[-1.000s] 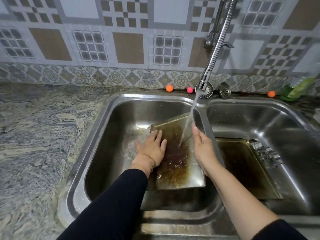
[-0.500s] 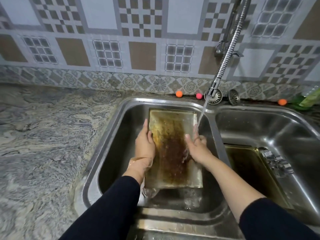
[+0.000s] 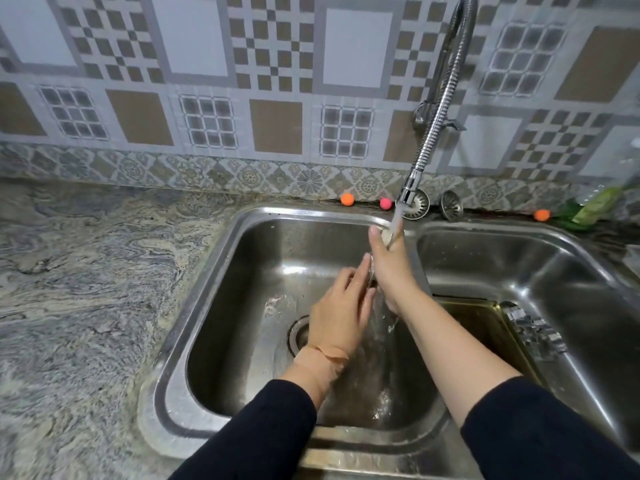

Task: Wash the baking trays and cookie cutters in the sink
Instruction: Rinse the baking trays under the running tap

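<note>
**Between the palms: tray turned on edge**

Between the two hands, over the left basin of the sink (image 3: pixel 239 306), only a thin metal edge of the baking tray (image 3: pixel 371 276) shows, standing upright and edge-on to the camera. The left hand (image 3: pixel 341 317) lies flat against its left side with straight fingers. The right hand (image 3: pixel 389 268) presses the other side, its fingers pointing up into the water (image 3: pixel 396 220) that runs from the tap (image 3: pixel 412 183). Neither hand curls round the tray; they clamp it between open palms.

To the right of the grip, in the other basin, lie a second tray (image 3: pixel 485 327) and the cookie cutters (image 3: pixel 533 332).

Half a second ago the held tray faced the camera, its brown-stained surface in full view. It now hides that face, and the drain (image 3: pixel 298 336) below shows.
</note>
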`<state>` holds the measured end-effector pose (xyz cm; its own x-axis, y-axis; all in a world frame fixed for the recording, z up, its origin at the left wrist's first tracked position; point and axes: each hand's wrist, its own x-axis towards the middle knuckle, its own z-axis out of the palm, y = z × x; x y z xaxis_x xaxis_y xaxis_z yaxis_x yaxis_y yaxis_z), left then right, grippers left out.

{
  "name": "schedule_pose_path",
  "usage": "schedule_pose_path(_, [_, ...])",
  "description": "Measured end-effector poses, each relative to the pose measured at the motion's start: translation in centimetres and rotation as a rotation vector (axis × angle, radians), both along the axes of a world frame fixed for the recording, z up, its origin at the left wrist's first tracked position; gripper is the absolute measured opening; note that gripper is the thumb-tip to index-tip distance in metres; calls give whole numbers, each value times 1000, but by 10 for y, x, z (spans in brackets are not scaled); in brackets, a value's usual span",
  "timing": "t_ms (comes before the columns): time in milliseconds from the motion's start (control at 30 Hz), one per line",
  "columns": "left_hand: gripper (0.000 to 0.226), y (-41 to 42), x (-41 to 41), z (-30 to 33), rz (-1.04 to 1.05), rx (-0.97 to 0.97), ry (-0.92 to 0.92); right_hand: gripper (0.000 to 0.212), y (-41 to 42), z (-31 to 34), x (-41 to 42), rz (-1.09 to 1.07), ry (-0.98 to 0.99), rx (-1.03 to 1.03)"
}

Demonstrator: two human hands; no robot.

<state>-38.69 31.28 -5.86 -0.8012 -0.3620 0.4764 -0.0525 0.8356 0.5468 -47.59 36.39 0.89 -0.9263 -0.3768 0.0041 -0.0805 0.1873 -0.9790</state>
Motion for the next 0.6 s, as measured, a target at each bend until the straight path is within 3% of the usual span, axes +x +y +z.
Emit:
schedule_pose_path(133, [50,15,-8,2,-70,106,-53,53,14,-1,-2,-5,-163,-191])
schedule_pose_path(333, [47,19,-32,21,-84,168,-120,54,32,-2,-1,55,-211,-348])
schedule_pose_path(600, [46,-34,-60,34,161,341,-137,54,41,-4,5,136,-160,-361])
